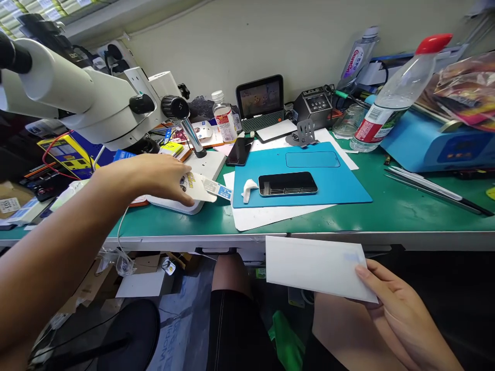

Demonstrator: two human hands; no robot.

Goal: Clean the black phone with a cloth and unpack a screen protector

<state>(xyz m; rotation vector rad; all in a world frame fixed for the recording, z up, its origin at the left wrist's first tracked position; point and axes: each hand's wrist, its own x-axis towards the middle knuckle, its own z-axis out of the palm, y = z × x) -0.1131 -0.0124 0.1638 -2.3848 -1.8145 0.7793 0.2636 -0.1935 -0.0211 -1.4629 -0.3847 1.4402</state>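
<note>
My right hand point(402, 304) grips the right end of a flat white rectangular packet point(313, 265), thumb on top. The packet is held in front of the table edge, above my lap, and a faint bluish patch shows near its right end. Over the white base of the microscope point(93, 103), my left hand point(154, 178) reaches with thumb and forefinger apart, the other fingers hidden. Under it lies a white card-like piece point(201, 189) with a cartoon print, and a small blue-and-white label point(222, 190) sticks out at its right.
On the blue mat point(348, 190) lie a phone point(288, 184) and a crumpled white scrap point(249, 189). A second dark phone point(240, 151) lies behind. Tweezers point(436, 188), a red-capped bottle point(386, 113) and a blue machine point(436, 139) stand at the right.
</note>
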